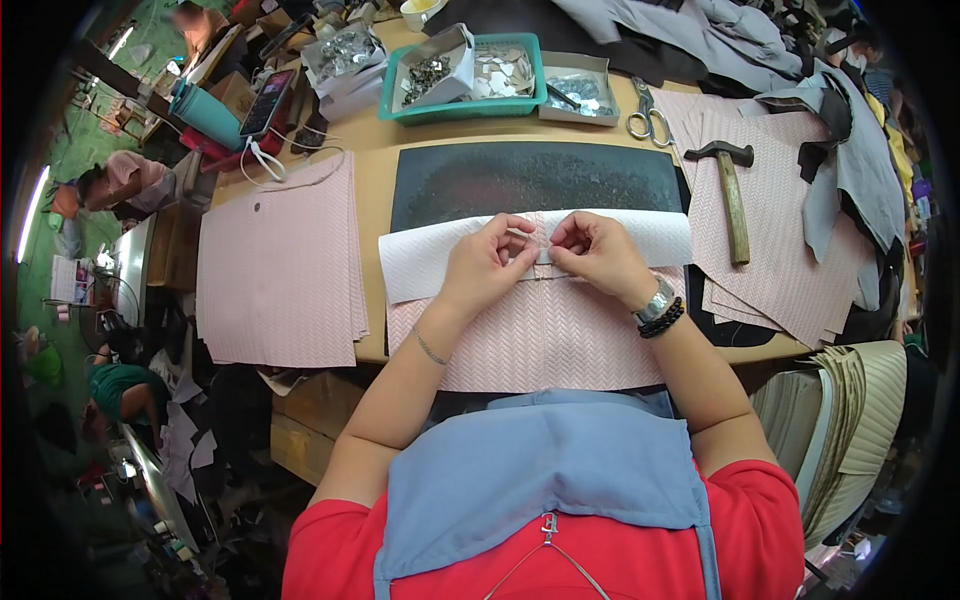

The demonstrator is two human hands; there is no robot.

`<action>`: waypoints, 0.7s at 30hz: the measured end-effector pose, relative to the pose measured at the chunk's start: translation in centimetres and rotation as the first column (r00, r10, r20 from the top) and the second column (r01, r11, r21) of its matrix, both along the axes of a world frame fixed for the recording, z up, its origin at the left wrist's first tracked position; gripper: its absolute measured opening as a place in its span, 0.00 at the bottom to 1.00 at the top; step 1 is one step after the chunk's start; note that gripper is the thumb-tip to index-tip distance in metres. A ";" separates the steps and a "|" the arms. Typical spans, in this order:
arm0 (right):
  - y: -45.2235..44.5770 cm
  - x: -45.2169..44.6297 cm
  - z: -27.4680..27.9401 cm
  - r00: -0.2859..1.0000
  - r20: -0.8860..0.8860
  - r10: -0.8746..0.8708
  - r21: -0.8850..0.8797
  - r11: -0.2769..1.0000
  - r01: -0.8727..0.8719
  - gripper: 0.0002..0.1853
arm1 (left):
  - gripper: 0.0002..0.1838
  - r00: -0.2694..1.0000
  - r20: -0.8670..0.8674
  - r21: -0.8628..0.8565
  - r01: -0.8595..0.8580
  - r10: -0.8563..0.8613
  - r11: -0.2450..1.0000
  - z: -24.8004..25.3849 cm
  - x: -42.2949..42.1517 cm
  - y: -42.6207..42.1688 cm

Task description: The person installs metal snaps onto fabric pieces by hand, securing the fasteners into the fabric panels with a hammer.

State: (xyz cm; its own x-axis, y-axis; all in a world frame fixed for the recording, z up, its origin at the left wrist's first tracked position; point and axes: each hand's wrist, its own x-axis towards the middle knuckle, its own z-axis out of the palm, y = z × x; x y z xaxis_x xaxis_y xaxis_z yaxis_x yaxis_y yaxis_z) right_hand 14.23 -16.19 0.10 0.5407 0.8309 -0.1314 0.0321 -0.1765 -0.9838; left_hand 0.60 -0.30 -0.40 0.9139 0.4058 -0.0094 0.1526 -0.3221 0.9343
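Observation:
A pink panel with a herringbone texture (590, 345) lies in front of me, its far part folded over to show a white backing (420, 262). Along the middle of the panel runs a strip or seam, and both hands meet over it at the fold. My left hand (490, 262) pinches at the strip from the left, thumb and fingers close together. From the right, my right hand (598, 255) pinches at the same spot, fingertips nearly touching the left ones. A small pale piece shows between the fingertips; its kind cannot be made out. Under the panel is a dark board (530, 180).
A hammer (735, 205) lies on pink panels (790, 240) at right, near scissors (650, 120). At the back stand a green tray (440, 112) and a box of small parts (590, 105). Stacked pink panels (280, 270), a phone (268, 103) and a turquoise bottle (208, 115) are at left.

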 end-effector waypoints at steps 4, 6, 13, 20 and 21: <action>0.1 -0.1 -0.3 0.996 0.083 0.013 -0.017 1.000 -0.011 0.06 | 0.15 1.000 -0.016 0.070 -0.002 0.004 0.998 0.6 -0.2 -0.1; 0.1 -0.1 -0.4 0.994 0.111 0.023 -0.030 0.999 -0.019 0.06 | 0.15 0.999 -0.036 0.106 -0.005 0.009 0.994 1.0 -0.2 -0.2; 0.6 -0.6 0.0 0.974 0.226 -0.037 0.016 0.999 0.034 0.07 | 0.15 0.998 -0.028 0.078 -0.053 0.055 0.996 0.7 0.2 -0.5; 0.3 -1.1 0.1 0.929 0.370 0.004 0.035 0.999 -0.019 0.07 | 0.14 0.999 0.022 0.123 -0.038 0.035 0.992 0.1 0.3 -0.3; 0.3 -1.2 0.1 0.919 0.395 -0.006 0.052 0.999 -0.016 0.07 | 0.14 0.998 0.053 0.160 -0.038 0.030 0.986 -0.4 0.3 -0.3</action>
